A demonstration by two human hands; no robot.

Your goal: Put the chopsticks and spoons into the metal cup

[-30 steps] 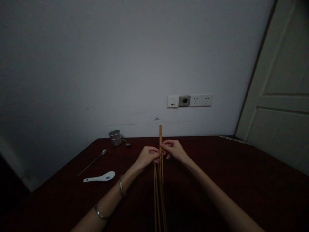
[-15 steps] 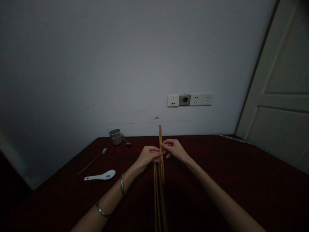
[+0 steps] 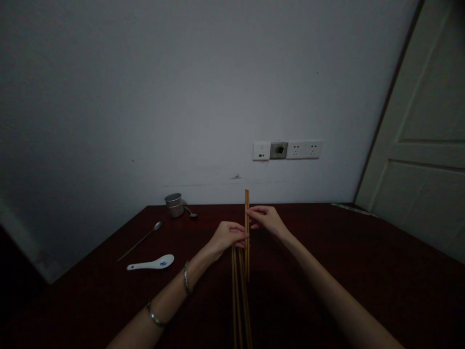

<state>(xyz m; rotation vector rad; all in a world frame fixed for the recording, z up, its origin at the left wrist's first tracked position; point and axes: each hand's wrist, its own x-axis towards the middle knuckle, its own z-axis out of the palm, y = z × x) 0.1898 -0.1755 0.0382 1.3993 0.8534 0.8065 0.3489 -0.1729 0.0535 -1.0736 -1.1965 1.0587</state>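
Observation:
A pair of light wooden chopsticks point(image 3: 247, 199) stands nearly upright between my hands, the two sticks side by side. My left hand point(image 3: 229, 235) pinches them around the middle, with thumb and fingers closed. Higher up, the fingertips of my right hand point(image 3: 266, 219) close on the same pair from the right. More wooden chopsticks point(image 3: 240, 300) lie lengthwise below my left hand, their near ends running out of the bottom of the view. Their far ends are hidden behind my left fingers.
At the left of the dark red table point(image 3: 319, 271) are a white porcelain spoon point(image 3: 154, 263), a long-handled metal spoon point(image 3: 140, 242), a metal cup point(image 3: 175, 206) and a small spoon point(image 3: 192, 214). Behind stands the wall with sockets point(image 3: 303, 150); a door point(image 3: 428, 155) is at right.
The held chopsticks have shifted slightly right and stand straighter. My right hand sits a little higher on them, and my left hand has moved a little right with them.

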